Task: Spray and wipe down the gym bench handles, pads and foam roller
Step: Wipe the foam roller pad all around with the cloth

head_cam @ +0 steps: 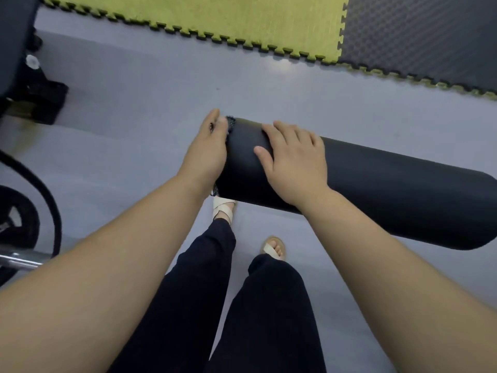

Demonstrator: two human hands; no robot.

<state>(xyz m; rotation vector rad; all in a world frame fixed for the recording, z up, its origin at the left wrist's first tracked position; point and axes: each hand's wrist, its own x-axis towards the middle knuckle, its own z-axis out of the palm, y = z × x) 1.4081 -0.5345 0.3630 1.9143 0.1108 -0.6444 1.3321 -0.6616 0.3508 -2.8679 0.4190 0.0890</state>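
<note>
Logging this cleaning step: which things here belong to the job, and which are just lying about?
Job: foam roller, dark cloth at its end, left hand pressing it, right hand on top.
Lying about: yellow mat, grey mat, weight plate.

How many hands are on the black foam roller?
2: the left hand presses a dark cloth against the black foam roller's end; the right hand rests on top.

the person wears loose dark navy trousers (204,292) reaching the ankles and cream cross-strap, open-toed sandals, one on the left foot (224,210) and one on the right foot (273,249), with forearms (121,251) bare.
</note>
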